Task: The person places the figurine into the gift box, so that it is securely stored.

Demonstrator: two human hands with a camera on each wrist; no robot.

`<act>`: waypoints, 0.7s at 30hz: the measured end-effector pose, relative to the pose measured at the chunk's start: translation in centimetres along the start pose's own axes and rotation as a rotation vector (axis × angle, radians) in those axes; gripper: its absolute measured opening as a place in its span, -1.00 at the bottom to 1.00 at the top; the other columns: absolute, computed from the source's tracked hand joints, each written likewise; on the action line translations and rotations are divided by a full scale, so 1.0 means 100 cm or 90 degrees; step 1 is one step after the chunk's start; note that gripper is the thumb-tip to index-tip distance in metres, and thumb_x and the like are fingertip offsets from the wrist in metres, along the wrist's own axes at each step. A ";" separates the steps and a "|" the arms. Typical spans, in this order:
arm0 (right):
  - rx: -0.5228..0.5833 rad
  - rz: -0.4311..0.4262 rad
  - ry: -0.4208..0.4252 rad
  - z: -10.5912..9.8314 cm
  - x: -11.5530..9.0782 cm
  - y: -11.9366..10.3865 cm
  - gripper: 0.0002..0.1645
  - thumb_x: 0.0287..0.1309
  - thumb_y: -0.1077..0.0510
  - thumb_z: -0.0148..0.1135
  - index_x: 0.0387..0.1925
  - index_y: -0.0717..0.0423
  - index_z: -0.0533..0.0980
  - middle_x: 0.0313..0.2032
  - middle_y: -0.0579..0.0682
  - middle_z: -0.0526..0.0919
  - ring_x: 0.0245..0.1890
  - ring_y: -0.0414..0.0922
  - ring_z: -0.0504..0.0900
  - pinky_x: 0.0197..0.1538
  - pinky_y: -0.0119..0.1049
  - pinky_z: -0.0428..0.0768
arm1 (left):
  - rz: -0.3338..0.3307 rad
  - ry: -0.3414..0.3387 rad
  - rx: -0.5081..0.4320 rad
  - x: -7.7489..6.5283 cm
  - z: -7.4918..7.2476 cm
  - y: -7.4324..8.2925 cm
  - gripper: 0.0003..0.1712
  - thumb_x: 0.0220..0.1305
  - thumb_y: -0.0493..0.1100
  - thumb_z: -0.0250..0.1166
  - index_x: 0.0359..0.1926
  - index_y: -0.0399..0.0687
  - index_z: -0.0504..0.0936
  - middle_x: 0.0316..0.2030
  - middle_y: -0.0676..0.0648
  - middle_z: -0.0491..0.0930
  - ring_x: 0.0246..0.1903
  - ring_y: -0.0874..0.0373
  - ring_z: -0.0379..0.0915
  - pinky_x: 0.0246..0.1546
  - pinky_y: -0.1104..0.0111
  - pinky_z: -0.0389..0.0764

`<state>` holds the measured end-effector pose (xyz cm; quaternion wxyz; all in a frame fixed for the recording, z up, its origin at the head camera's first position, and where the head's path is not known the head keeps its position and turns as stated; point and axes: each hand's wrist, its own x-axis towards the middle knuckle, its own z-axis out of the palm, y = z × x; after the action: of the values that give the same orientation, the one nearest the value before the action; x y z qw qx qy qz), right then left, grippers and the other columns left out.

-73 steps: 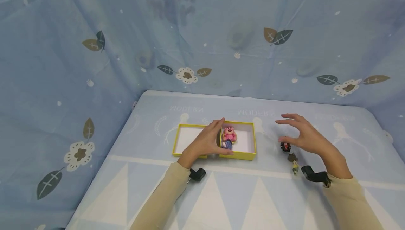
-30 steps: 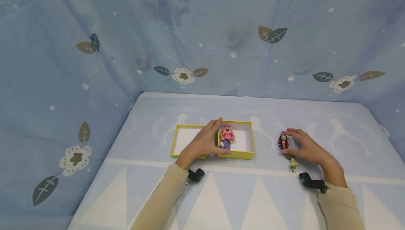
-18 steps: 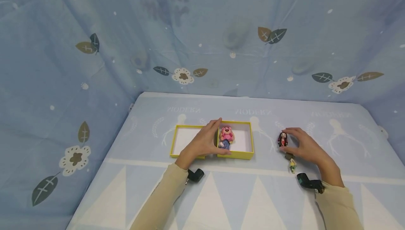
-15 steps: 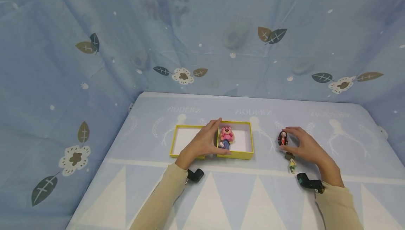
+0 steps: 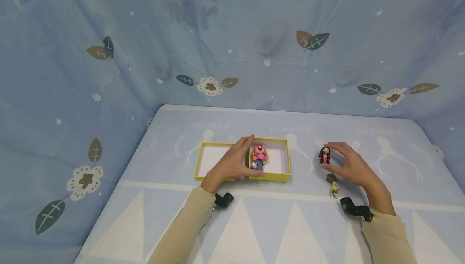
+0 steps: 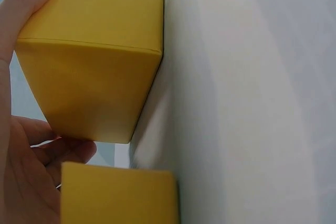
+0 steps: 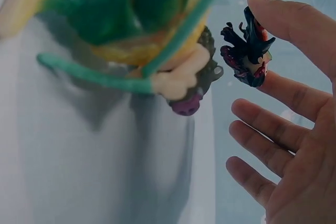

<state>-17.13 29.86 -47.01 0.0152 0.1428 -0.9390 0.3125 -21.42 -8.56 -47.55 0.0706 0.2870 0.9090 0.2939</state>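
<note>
In the head view my left hand (image 5: 234, 162) grips the left end of a yellow box (image 5: 279, 177), its thumb on the near side and fingers at the far side. A pink bear figurine (image 5: 260, 154) with blue legs lies inside the box. My right hand (image 5: 354, 169) pinches a small dark-haired figurine (image 5: 325, 156) in black and red between thumb and index finger. The right wrist view shows that figurine (image 7: 249, 51) at the fingertips, the other fingers spread. Below it on the table lies a green and yellow figurine (image 5: 334, 190) with a brown head.
A shallow yellow-rimmed tray (image 5: 203, 163) with a white inside sits left of the box, partly behind my left hand. A patterned blue and white cloth (image 5: 269, 223) covers the table. Blue curtain (image 5: 247, 46) hangs behind and on the left side.
My right hand came down from above, took hold of the dark-haired figurine and has shifted it slightly away from the green and yellow one. My left hand has stayed on the box.
</note>
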 end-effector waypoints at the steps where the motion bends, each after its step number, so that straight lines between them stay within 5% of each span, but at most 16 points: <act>1: 0.001 -0.001 0.001 0.000 0.000 -0.001 -0.17 0.03 0.02 0.50 0.28 0.24 0.38 0.21 0.34 0.37 0.23 0.40 0.31 0.13 0.41 0.30 | 0.001 0.000 0.000 0.000 0.000 0.000 0.48 -0.21 0.41 0.52 0.56 -0.05 -0.10 0.43 -0.07 0.17 0.37 -0.05 0.20 0.33 0.05 0.35; 21: 0.005 -0.008 -0.002 0.001 0.002 -0.007 -0.17 0.05 0.02 0.48 0.29 0.22 0.36 0.25 0.33 0.35 0.26 0.39 0.29 0.12 0.44 0.28 | -0.001 0.004 -0.005 0.001 0.001 -0.001 0.48 -0.22 0.43 0.51 0.56 -0.04 -0.09 0.43 -0.08 0.16 0.37 -0.06 0.20 0.33 0.02 0.35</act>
<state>-17.13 29.23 -46.63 0.0150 0.1493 -0.9368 0.3162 -21.51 -8.55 -47.67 0.0687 0.2853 0.9082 0.2984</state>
